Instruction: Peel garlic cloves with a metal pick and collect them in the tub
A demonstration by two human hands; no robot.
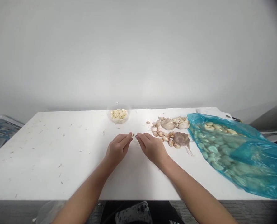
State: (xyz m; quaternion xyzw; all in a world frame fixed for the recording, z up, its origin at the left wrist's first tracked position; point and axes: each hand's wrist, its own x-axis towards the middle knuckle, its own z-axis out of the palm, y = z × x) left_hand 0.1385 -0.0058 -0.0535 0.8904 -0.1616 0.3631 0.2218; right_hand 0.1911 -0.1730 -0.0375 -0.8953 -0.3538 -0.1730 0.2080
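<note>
While working over a speckled white tabletop (59, 161), a person is pinching a small pale sliver (134, 135), apparently a piece of garlic clove, between the fingertips of both hands in this head-camera view. The left hand (118, 150) and the right hand (152, 148) are closing narrowly toward each other, each gripping one end of the sliver, which sits just above the tabletop with the fingers hiding much of its surface. Keeping the grip at the very fingertips looks like a sound way to handle so small a piece, as steady, even pressure from both sides would help stop it slipping away.

Just ahead of the hands, a round clear plastic tub (128, 113) is holding a heap of cream-coloured peeled garlic cloves (118, 114). To the right, tan papery unpeeled cloves (160, 133) are lying loose around two whole grey-mauve garlic bulbs (168, 123) (180, 139), the nearest of these cloves lying just beyond the right hand. Farther right, a crumpled turquoise plastic bag (246, 161) is spreading across the tabletop's edge, with more cream-coloured cloves (213, 126) showing at its mouth and a greenish mass pressing against its film. Brown flecks of dry skin (59, 165) are dotting the tabletop to the left.
</note>
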